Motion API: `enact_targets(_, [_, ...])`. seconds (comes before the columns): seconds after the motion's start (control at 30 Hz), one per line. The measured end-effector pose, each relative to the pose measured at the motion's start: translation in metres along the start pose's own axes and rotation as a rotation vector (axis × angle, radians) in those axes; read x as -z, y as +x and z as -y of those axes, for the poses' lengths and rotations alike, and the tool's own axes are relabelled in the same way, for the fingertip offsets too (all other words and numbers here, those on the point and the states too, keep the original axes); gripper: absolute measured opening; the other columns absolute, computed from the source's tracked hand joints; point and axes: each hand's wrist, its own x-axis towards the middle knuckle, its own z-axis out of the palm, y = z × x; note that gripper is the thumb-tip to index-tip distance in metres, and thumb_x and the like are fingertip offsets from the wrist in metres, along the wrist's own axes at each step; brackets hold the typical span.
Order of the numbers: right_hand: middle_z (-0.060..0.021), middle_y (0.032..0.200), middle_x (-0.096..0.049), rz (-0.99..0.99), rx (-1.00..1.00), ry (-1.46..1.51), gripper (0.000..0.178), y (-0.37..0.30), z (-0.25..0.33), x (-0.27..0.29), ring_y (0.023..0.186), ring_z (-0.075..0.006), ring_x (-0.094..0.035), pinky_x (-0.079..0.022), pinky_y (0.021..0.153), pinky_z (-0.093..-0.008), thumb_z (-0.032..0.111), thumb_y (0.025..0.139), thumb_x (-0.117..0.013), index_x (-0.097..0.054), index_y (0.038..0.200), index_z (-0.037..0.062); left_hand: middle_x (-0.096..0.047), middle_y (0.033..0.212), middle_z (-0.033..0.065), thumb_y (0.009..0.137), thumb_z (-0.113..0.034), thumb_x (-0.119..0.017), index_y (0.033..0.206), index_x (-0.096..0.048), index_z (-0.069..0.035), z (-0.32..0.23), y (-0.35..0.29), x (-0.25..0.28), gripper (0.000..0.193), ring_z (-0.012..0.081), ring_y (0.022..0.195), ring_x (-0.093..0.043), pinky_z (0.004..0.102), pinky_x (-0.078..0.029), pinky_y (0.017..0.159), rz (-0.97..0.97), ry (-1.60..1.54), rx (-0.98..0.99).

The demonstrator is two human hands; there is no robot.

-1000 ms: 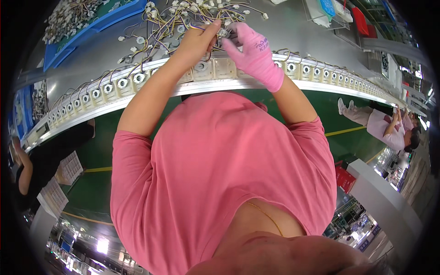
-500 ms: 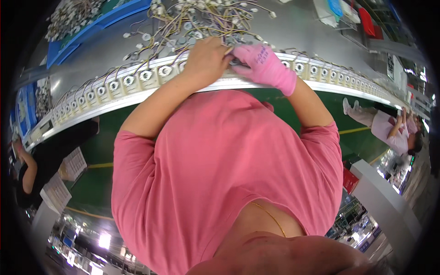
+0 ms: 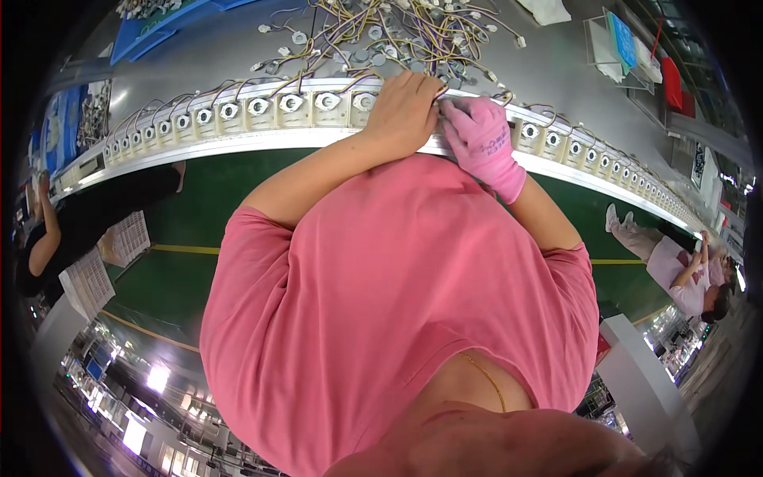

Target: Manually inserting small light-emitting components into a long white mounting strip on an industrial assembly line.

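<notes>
A long white rail (image 3: 310,117) curves across the table edge in front of me, with a row of pale square fittings (image 3: 258,107) that have round metal-rimmed openings. My bare left hand (image 3: 404,110) is over the rail, its fingers bent together near a thin wire. Beside it, my right hand (image 3: 482,141) wears a pink glove, with its fingertips curled inward at the same spot. Both hands are closed and nearly touch. The small part between their fingertips is mostly hidden, so I cannot name it.
A tangled heap of wires with white connectors (image 3: 405,36) lies on the metal table beyond the rail. Blue trays (image 3: 159,28) stand at the far left. A red bin (image 3: 671,83) is at the far right. People work on both sides, one in pale clothes (image 3: 675,262).
The whole view has shifted, with the rail and wire heap now farther right in it. My gloved hand has turned more upright, its fingers more curled. Both hands remain close together at the rail.
</notes>
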Motion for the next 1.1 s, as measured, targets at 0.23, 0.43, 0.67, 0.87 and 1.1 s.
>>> enact_targets(0.23, [-0.0095,0.089,-0.056,-0.003,-0.113,0.071,0.027,0.004,0.005,0.001,0.083,-0.0291,-0.054,-0.042,0.072,-0.0396,0.015,0.073,-0.063,-0.060,0.100,0.0079,-0.051,0.087,0.0108,0.073,-0.009,-0.059,0.090,-0.057,-0.004,0.001,0.004,0.000,0.018,0.0278,0.087,-0.049,0.0391,-0.039,0.074,0.042,0.097,-0.027])
enact_targets(0.43, [-0.0105,0.089,-0.057,-0.152,0.067,0.085,0.038,0.034,-0.008,0.020,0.084,-0.0295,-0.055,-0.042,0.073,-0.0383,0.011,0.074,-0.059,-0.055,0.111,0.0056,-0.055,0.087,0.0140,0.073,-0.009,-0.058,0.090,-0.057,-0.002,0.004,0.014,0.004,0.018,0.0311,0.088,-0.052,0.0414,-0.043,0.074,0.202,0.114,-0.053])
enact_targets(0.67, [-0.0094,0.075,-0.061,0.401,0.149,-0.038,0.038,0.051,-0.022,0.025,0.075,-0.0278,-0.061,-0.044,0.066,-0.0398,0.018,0.076,-0.058,-0.047,0.110,0.0071,-0.055,0.087,0.0128,0.078,-0.014,-0.060,0.085,-0.060,-0.002,0.010,0.013,0.003,0.014,0.0306,0.086,-0.052,0.0412,-0.043,0.074,0.180,0.074,-0.068])
enact_targets(0.87, [-0.0104,0.074,-0.062,0.810,-0.160,-0.080,0.031,0.048,-0.013,0.038,0.075,-0.0287,-0.062,-0.046,0.063,-0.0395,0.017,0.079,-0.054,-0.047,0.108,0.0067,-0.052,0.080,0.0087,0.075,-0.015,-0.064,0.084,-0.060,-0.005,0.010,0.011,-0.001,0.014,0.0266,0.081,-0.051,0.0384,-0.041,0.070,0.099,0.084,-0.101])
enact_targets(1.1, [-0.0145,0.074,-0.060,0.756,-0.195,-0.152,0.024,0.053,-0.021,0.034,0.075,-0.0340,-0.059,-0.045,0.069,-0.0412,0.020,0.080,-0.053,-0.049,0.097,0.0046,-0.050,0.077,0.0073,0.073,-0.014,-0.064,0.081,-0.060,-0.008,0.005,0.010,-0.006,0.011,0.0261,0.079,-0.050,0.0380,-0.039,0.069,0.029,0.101,-0.038])
